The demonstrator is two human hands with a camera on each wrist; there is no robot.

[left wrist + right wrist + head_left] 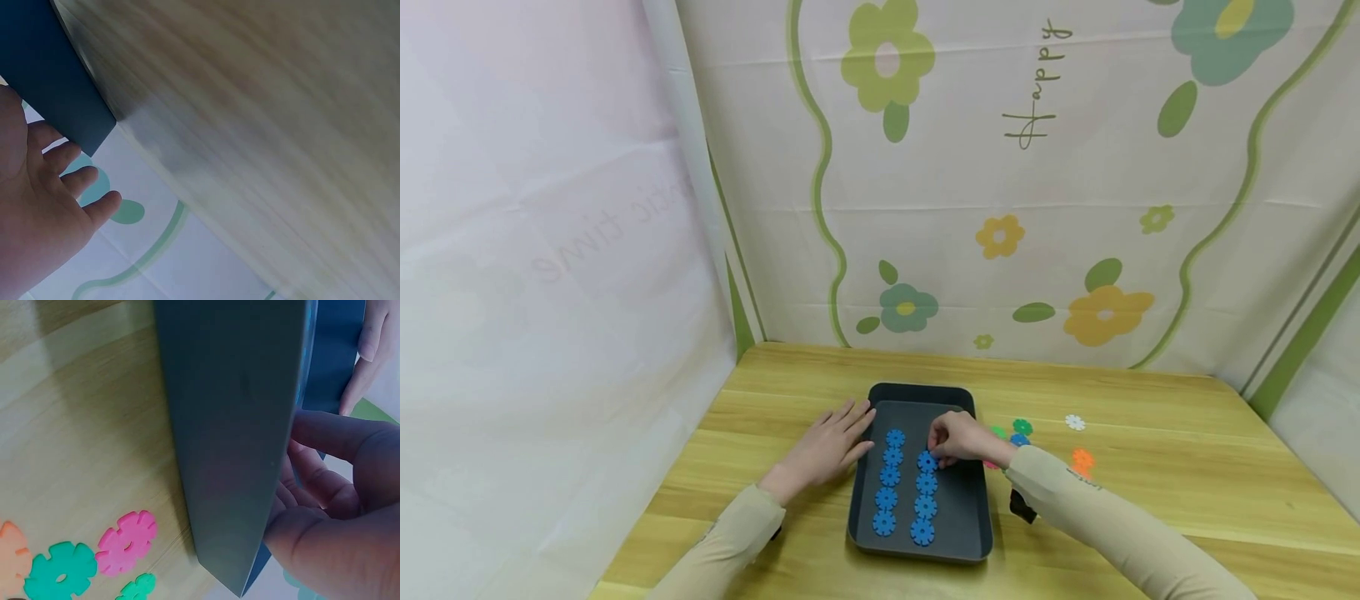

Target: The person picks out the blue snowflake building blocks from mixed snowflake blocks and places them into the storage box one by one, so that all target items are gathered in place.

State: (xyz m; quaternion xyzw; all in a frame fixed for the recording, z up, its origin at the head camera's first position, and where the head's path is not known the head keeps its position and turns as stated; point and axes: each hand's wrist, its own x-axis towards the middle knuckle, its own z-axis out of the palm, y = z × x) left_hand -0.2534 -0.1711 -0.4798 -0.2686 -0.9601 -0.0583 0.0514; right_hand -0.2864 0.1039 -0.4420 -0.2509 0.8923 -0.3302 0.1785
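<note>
A dark grey tray [957, 521] lies on the wooden table with two columns of blue plastic snowflake discs in it. The left column's discs [886, 498] run along the tray's left half, edge to edge. In the right column, my right hand [958, 437] pinches the topmost blue snowflake disc [927, 462] with thumb and fingertips, low over the tray floor. My left hand [829, 443] rests by the tray's left wall, fingers spread and fingertips at the rim. In the right wrist view, the tray wall [228, 437] hides the disc and part of the right fingers [328, 434].
Right of the tray lie loose snowflake discs: green [1022, 426], blue [1019, 440], white [1075, 422] and orange [1082, 461]. A pink disc [127, 544] lies close to the tray's right wall. Behind the table [790, 383] hangs a flower-printed curtain [940, 183].
</note>
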